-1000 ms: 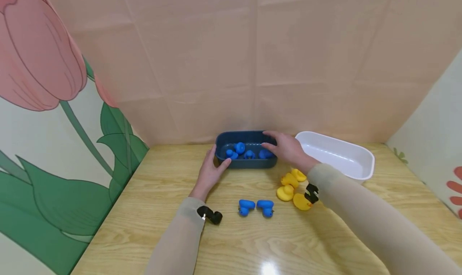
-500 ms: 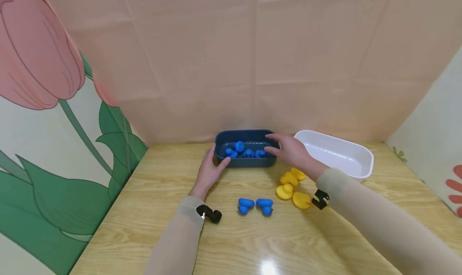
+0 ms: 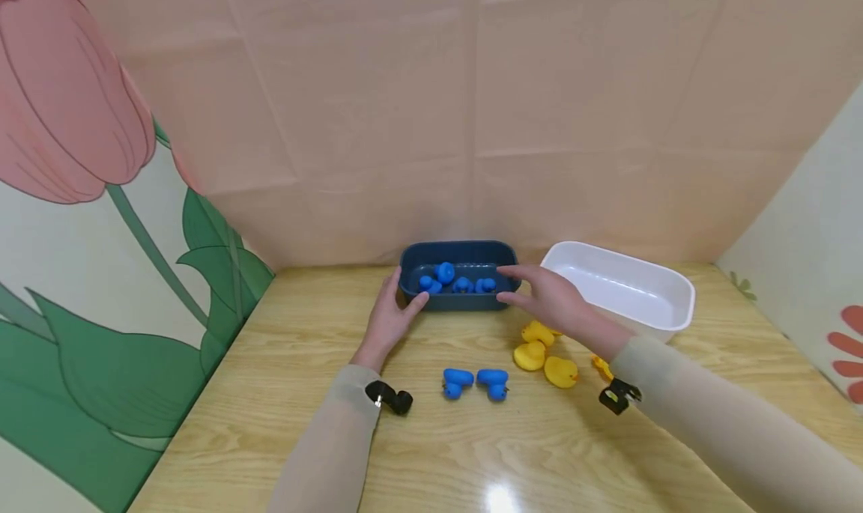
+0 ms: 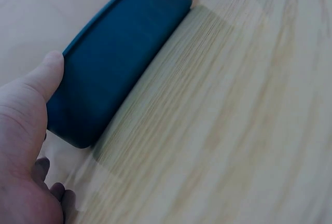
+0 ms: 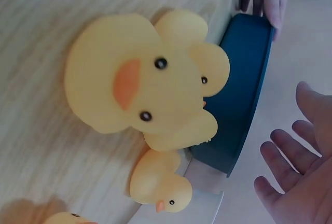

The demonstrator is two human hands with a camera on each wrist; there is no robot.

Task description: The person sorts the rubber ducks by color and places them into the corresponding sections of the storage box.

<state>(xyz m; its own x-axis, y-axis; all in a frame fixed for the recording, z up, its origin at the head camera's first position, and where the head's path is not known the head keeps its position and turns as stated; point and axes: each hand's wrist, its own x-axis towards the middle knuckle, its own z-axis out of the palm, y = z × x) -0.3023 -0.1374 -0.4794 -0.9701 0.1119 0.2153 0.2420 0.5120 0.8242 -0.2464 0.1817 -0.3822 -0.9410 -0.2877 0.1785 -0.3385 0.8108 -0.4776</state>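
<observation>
A dark blue plastic bin stands against the back wall, with several blue rubber ducks inside. My left hand touches its left end, thumb at the front rim and fingers along the side; the left wrist view shows the thumb against the bin wall. At the bin's right end, my right hand hovers with thumb and fingers spread, holding nothing. Two blue rubber ducks, one on the left and one on the right, lie on the table in front.
Several yellow rubber ducks sit beneath and before my right forearm, partly hidden by it; a close yellow duck fills much of the right wrist view. A white bin stands at the back right. Behind it all hangs a pinkish cloth.
My right hand has drawn back a little to the right from the dark blue bin, uncovering the blue duck at its right end. My left hand stays at the bin's left end.
</observation>
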